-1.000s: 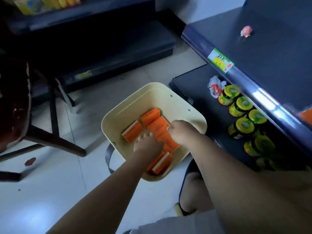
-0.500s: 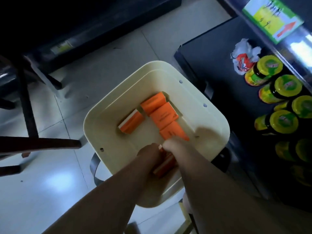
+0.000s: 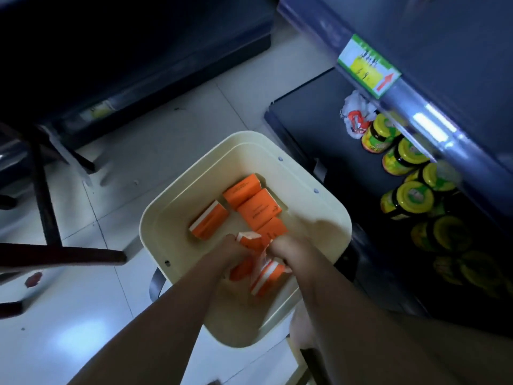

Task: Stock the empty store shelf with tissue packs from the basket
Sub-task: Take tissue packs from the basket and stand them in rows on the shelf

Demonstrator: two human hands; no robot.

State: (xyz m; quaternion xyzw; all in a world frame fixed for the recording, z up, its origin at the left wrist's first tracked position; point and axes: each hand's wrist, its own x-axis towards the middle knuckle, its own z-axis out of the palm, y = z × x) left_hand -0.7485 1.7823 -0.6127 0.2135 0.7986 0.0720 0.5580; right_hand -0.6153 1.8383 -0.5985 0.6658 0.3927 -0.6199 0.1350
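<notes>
Inside the basket (image 3: 172,245), both hands (image 3: 231,247) (image 3: 281,248) grip tissue packs (image 3: 268,279) (orange).

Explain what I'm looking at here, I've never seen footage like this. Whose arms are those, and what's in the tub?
There is no machine here. A person wears a camera on their head, so the single view looks down along their own bare arms. The left hand and right hand reach into a cream basket. Both seem to grip orange tissue packs at its near side, though that part is blurred. Four loose packs lie on its bottom. To the right, a dark lower shelf holds yellow-lidded jars, below a shelf edge with a price tag.
</notes>
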